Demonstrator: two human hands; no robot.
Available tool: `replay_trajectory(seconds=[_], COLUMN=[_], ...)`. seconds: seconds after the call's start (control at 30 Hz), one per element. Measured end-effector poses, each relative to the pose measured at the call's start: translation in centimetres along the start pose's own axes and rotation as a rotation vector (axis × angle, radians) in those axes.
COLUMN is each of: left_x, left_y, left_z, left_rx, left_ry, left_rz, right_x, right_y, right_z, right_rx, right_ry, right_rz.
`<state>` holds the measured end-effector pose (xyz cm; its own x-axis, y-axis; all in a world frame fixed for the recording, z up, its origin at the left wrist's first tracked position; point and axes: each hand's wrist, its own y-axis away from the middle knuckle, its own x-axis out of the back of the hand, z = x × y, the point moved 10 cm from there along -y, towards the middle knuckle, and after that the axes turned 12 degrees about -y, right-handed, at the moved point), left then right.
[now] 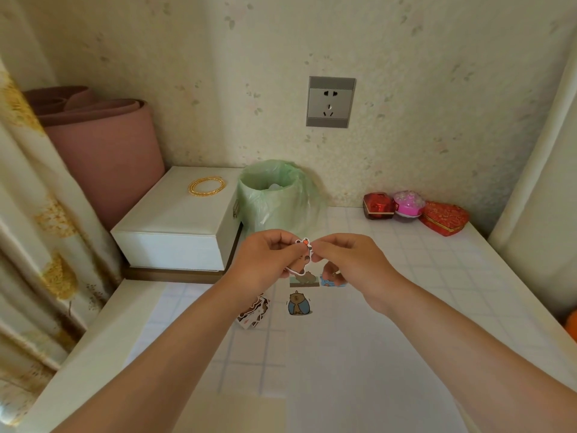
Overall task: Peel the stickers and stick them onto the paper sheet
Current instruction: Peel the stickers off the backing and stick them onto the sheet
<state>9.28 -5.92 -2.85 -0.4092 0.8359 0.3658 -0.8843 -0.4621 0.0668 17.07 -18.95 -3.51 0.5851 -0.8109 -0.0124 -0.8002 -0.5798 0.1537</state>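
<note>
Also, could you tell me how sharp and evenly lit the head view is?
Head view: soft, even light, no glare; the sticker pinched by the left hand and right hand looks slightly blurred; wide-angle distortion bends the curtain at the left.

A white-edged cartoon sticker (pixel 302 257) is pinched upright above the white paper sheet (pixel 343 354). A brown bear sticker (pixel 299 304) lies flat there, a small sticker pile (pixel 253 310) just left of it.

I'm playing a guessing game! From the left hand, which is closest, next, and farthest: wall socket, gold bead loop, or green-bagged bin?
From the left hand:
1. Green-bagged bin, just behind it.
2. Gold bead loop, back left on the white box.
3. Wall socket, high on the wall.
</note>
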Motion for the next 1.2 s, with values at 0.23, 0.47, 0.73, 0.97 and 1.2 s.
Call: replay_trajectory(seconds=[0.23,0.47,0.73,0.97,1.2], left_x=[0.0,-0.1,-0.1,0.3,0.9], left_y=[0.0,-0.1,-0.2,-0.2,0.1], left_z=[0.2,-0.1,0.1,0.6,1.7], left_rx=[-0.019,-0.022,-0.066,-0.124,-0.212], left_ry=[-0.070,-0.101,-0.055,-0.134,-0.073], left_rz=[-0.039,-0.038,0.045,0.119,0.040], right_x=[0.1,0.1,0.3,0.1,-0.3], right_y=[-0.2,0.2,1.1,1.3,0.1], right_z=[0.0,-2.1,-3.3,-3.5,-1.2], right_rx=[0.017,0.308,0.463,0.485,0.054], right_ry=[-0.009,0.240,0.455,0.449,-0.059], right_rz=[-0.009,0.055,0.142,0.119,-0.089])
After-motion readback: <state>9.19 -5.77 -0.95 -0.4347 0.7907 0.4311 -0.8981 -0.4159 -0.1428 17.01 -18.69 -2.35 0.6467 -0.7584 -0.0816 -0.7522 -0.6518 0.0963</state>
